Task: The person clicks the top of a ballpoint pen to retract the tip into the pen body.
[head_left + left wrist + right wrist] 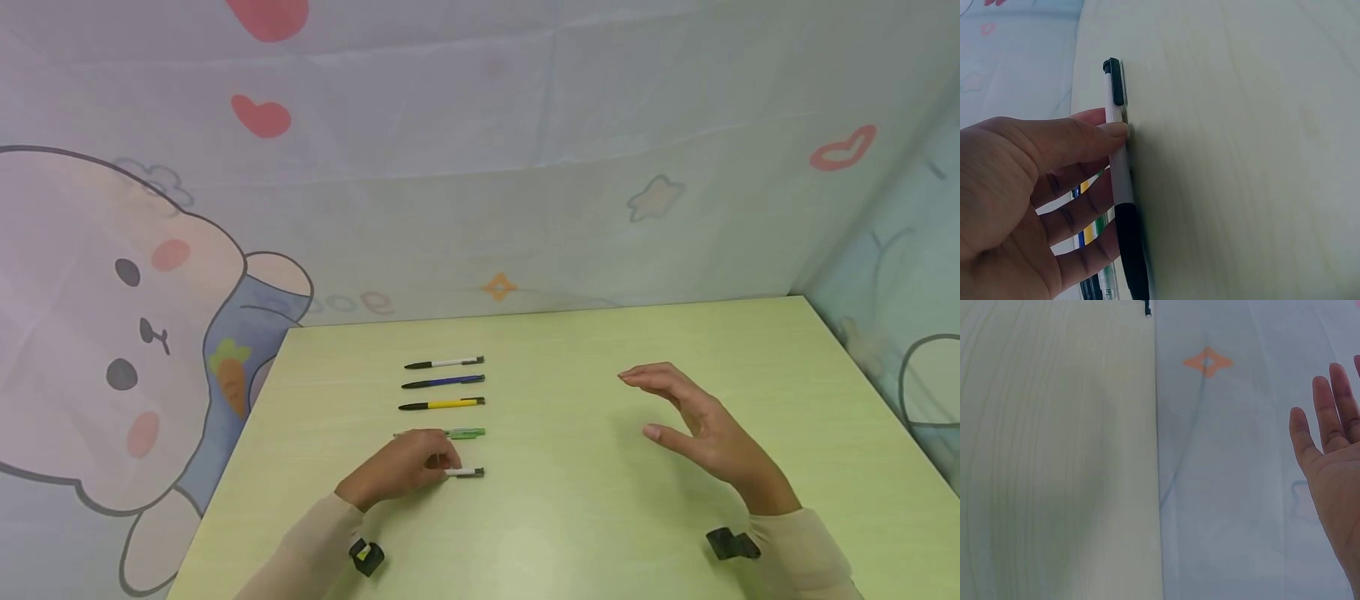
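My left hand (408, 461) pinches a white pen with a black grip and black clip (1121, 175), thumb on the near side and fingers behind it. In the head view only this pen's clip end (468, 472) shows past the fingers. Just beyond lies a green pen (467, 433), partly covered by the same hand. Farther back lie a yellow pen (450, 404), a blue pen (450, 381) and a second white pen (453, 362), roughly parallel. My right hand (705, 429) is held over the right part of the table, fingers extended, thumb apart, holding nothing.
The pale yellow-green table (570, 517) ends at a light cloth backdrop (525, 208) printed with hearts, stars and a cartoon animal. Another cloth hangs along the right side. Each wrist carries a small black device, such as the one by the left sleeve (300, 550).
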